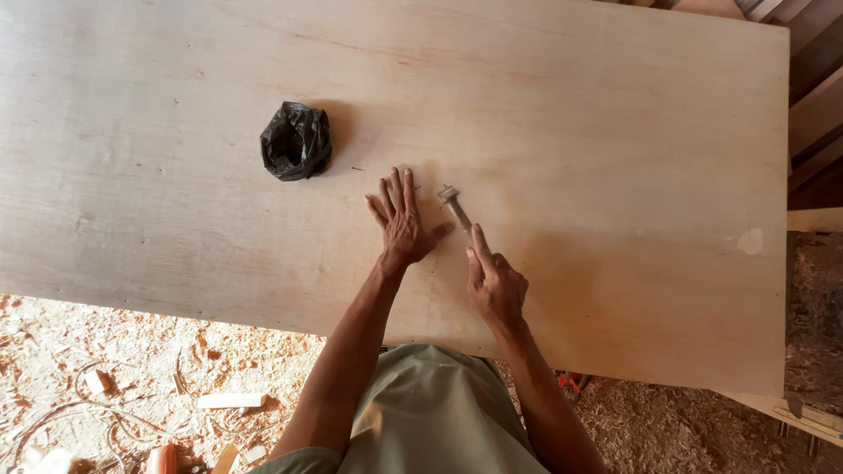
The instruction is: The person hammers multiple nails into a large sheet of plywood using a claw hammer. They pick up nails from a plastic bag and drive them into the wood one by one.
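Head view looks straight down on a large sheet of pale plywood [571, 114] that fills most of the frame, its grain faintly pink in places and a small light patch showing near its three o'clock edge. The left hand [400, 219] lies flat on the sheet close to centre, fingers spread and straight, holding nothing. Just beside it, at four o'clock from it, the right hand [494, 283] is curled round the handle of a small hammer [456, 207], index finger stretched along the shaft; the metal head rests on the wood at one o'clock from that hand, near the left thumb. A crumpled black plastic bag [297, 140] sits on the sheet at ten o'clock from the hands, well apart. Below the sheet, at seven o'clock, the floor [114, 351] is covered in sawdust, shavings and wood offcuts. Dark timber boards [817, 88] run along the two o'clock corner.
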